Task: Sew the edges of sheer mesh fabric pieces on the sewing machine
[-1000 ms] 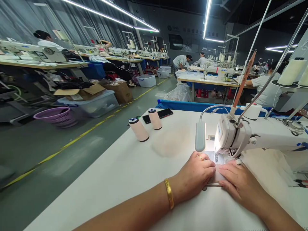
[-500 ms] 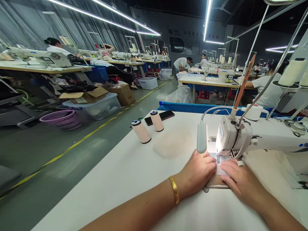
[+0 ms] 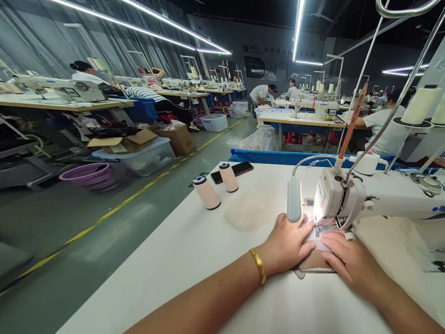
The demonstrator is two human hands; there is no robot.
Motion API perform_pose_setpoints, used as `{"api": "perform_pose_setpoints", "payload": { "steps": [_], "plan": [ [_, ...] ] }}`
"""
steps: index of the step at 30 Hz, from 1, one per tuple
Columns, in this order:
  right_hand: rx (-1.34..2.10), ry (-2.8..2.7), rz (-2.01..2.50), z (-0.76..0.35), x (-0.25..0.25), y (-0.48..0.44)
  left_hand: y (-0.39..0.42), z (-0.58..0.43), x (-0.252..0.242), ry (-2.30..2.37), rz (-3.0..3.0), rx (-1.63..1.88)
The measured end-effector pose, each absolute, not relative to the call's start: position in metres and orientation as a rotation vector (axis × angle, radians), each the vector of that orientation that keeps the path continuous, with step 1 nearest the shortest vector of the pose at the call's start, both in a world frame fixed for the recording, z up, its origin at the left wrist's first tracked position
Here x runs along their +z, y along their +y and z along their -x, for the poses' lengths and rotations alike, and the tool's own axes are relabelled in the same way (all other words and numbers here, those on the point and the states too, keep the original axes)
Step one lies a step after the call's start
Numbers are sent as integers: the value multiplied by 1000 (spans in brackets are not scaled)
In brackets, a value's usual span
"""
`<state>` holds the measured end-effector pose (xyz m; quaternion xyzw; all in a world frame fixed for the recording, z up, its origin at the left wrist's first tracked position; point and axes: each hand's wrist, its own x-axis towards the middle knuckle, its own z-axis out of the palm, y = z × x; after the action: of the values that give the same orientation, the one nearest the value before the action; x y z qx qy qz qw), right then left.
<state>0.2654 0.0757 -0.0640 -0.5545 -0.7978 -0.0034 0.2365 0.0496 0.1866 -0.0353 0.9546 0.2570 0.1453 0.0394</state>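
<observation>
A white sewing machine (image 3: 335, 197) stands at the right, its lit needle area above a small pale piece of fabric (image 3: 317, 244). My left hand (image 3: 288, 242), with a gold bangle at the wrist, lies on the left side of the fabric, thumb and fingers apart. Some of its fingertips are hidden behind the grey lamp (image 3: 295, 199). On the other side of the presser foot, my right hand (image 3: 347, 260) rests with its fingers stretched out flat over the fabric. A tan surface (image 3: 316, 261) shows between the two hands; whether it is cloth I cannot tell.
Two pale thread cones (image 3: 207, 194) stand near the table's left edge, beside a dark phone (image 3: 239, 170). Sheer cream cloth (image 3: 385, 246) lies right of the machine. A brown pencil (image 3: 352, 120) sticks up on the machine head. Other people work at machines further off.
My left hand's fingers have gone from bunched together to spread, reaching slightly further forward beside the presser foot. The right hand has hardly moved. The view has shifted slightly.
</observation>
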Motion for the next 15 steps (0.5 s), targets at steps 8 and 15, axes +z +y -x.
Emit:
{"api": "perform_pose_setpoints", "payload": {
  "steps": [8, 15],
  "plan": [
    [-90, -2167, 1323, -266, -61, 71, 163, -39, -33, 593, -2968, 558],
    [67, -2237, 1264, -260, -58, 73, 154, -36, -39, 481, -2833, 557]
  ]
}}
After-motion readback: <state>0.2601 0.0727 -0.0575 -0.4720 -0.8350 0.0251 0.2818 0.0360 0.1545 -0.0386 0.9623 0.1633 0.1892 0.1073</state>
